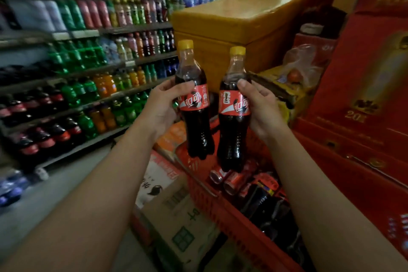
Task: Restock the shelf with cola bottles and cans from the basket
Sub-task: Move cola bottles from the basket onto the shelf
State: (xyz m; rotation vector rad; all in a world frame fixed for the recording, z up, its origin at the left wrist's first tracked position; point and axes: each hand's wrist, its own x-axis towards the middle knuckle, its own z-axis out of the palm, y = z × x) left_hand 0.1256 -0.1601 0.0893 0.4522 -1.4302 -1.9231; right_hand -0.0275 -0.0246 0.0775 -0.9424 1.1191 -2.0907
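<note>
While aloft, both hands (163, 107) (262, 109) around bottles (196, 130) (234, 137)

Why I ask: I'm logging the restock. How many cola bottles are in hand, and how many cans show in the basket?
Cola bottles in hand: 2, one in the left hand, one in the right hand
Cans showing in the basket: 3, others may be hidden
Total: 5
Lying bottles in the basket are too dark to count.

Free aisle (72, 183) between shelf (136, 27) and basket (212, 205)
</note>
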